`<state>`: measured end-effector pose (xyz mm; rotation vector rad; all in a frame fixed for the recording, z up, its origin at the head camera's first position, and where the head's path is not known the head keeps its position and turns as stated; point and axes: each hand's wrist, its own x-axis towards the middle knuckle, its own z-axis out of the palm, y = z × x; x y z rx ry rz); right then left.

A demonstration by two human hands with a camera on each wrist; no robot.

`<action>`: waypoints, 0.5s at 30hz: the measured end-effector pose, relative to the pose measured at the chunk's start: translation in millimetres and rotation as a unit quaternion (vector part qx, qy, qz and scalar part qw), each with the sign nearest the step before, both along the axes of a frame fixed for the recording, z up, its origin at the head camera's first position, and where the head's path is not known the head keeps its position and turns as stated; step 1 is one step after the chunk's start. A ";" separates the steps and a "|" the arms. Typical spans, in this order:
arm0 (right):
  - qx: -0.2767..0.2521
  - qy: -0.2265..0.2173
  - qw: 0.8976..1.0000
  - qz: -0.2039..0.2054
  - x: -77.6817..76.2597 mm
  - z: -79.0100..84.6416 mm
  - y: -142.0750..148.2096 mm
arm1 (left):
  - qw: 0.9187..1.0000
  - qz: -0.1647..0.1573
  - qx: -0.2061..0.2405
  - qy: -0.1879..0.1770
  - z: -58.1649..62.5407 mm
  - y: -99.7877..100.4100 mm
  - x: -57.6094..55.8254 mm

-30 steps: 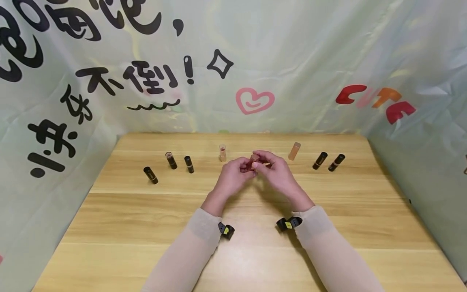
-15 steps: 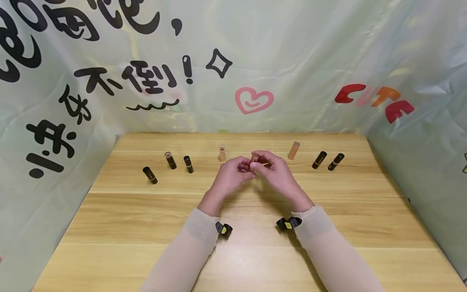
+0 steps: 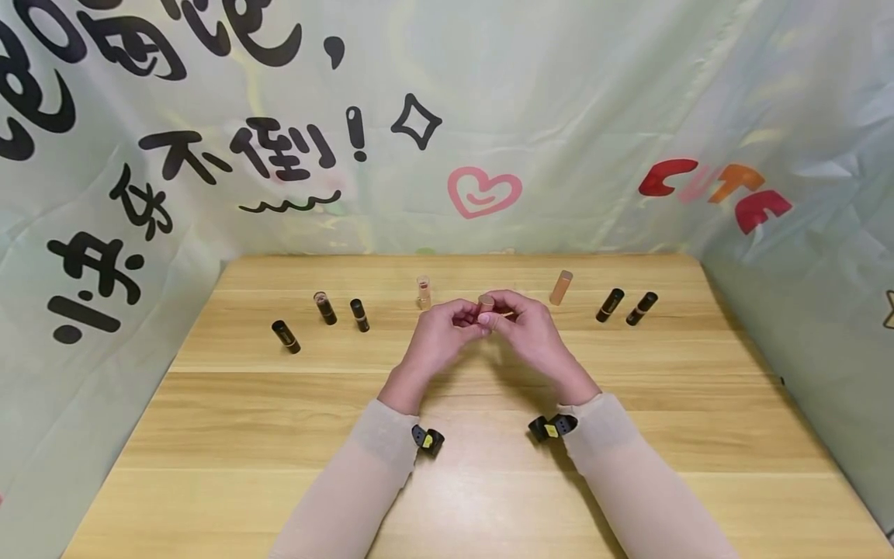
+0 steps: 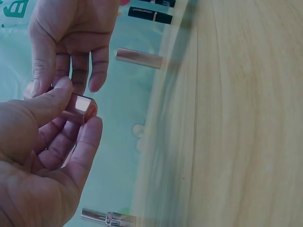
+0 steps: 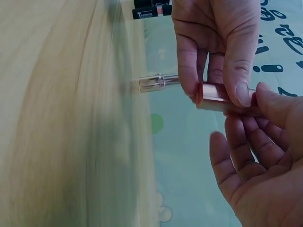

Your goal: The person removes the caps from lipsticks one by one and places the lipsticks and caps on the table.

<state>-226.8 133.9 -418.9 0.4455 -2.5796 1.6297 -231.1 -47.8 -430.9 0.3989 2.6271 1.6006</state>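
A shiny rose-gold lipstick tube (image 3: 485, 303) is held above the middle of the table, between both hands. My left hand (image 3: 441, 332) pinches it between thumb and fingers, with the thumb lying along the tube in the left wrist view. From the other side, my right hand (image 3: 525, 324) grips the far end with thumb and fingertips. In the right wrist view the lipstick tube (image 5: 214, 96) lies roughly level across that picture. Fingers cover much of it, so I cannot tell whether its cap is on.
Black lipsticks (image 3: 285, 336) stand in a group at the left, and a pair of black lipsticks (image 3: 610, 305) at the right. A clear-capped lipstick (image 3: 424, 293) and another rose-gold lipstick (image 3: 561, 287) stand near the table's (image 3: 482, 505) back edge, before a printed cloth (image 3: 559, 101).
The lipstick tube has tilted slightly between the fingers. Both hands stay almost in place, and the standing lipsticks have not moved.
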 end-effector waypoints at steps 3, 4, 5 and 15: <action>0.007 0.008 1.000 -0.002 0.2 0.4 0.8 | 1.000 -0.002 0.002 0.003 0.3 -0.1 -0.3; 0.009 0.009 1.000 -0.004 0.4 0.7 0.9 | 1.000 -0.004 0.003 0.004 0.3 -0.2 -0.6; 0.011 0.010 1.000 -0.005 0.6 1.1 1.1 | 1.000 -0.005 0.003 0.006 0.1 -0.3 -0.8; 0.000 -0.002 1.000 -0.010 -1.1 0.5 2.1 | 1.000 -0.006 -0.004 0.014 -2.3 0.2 -1.3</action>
